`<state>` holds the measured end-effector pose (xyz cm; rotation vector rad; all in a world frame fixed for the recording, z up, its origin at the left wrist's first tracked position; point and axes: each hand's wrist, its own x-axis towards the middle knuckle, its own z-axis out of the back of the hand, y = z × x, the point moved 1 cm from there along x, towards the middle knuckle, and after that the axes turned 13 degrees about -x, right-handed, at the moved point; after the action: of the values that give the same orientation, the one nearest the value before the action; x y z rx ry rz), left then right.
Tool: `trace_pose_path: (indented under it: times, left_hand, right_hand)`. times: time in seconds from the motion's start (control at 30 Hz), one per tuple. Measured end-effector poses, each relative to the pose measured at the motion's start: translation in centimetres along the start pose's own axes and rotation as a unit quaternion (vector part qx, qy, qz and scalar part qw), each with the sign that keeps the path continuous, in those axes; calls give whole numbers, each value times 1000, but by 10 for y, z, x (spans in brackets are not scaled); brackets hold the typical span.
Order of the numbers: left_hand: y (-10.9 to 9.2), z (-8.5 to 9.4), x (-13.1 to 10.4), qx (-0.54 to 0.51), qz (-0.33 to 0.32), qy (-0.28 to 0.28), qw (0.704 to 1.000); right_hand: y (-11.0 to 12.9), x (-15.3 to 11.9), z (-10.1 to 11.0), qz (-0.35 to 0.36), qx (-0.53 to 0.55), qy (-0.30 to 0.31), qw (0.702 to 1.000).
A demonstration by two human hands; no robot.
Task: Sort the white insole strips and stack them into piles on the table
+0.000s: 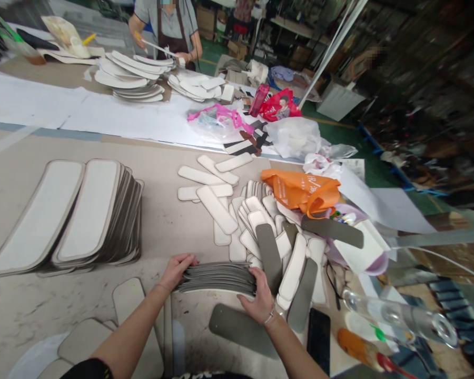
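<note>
Between my two hands is a stack of thin grey strips [219,278], slightly bowed, with a pale strip at its lower side. My left hand [179,269] grips the stack's left end, and my right hand [260,296] is wrapped around its right end. Below my right hand lies a dark grey-green rounded panel [237,326]. Beyond the right hand, a loose heap of pale rounded strips [256,210] spreads out, with a dark strip [269,252] on top of it.
Two tall stacks of white panels [89,210] stand at the left. At right are an orange bag [302,190], a black phone [318,339], a clear bottle [403,316] and an orange-handled tool [357,345]. Across the table a co-worker [174,31] handles a strip near piled white pieces [130,73].
</note>
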<state>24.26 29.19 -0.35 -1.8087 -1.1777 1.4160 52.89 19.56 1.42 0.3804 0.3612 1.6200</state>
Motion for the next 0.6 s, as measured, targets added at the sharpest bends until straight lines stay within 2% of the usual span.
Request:
trace_pose_path:
  times: [0.1,0.2,0.3,0.4,0.5,0.6]
  left_hand:
    - [-1,-3,-5,9,8,30,999]
    - [-2,-4,-8,10,16,47,999]
    - [-3,-8,-10,10,15,52,998]
    - [-4,-8,-13,12,8,53,998]
    - [-2,1,-23,-14,0,35,999]
    - [4,14,-40,-65,9,5,998]
  right_hand:
    - [4,1,5,3,-37,41,998]
    - [8,3,17,40,-113,86,989]
    - [21,13,28,81,-197,108,971]
    - [37,26,28,102,-217,174,955]
    - [44,36,22,78,-206,227,949]
    - [48,39,19,57,-197,223,953]
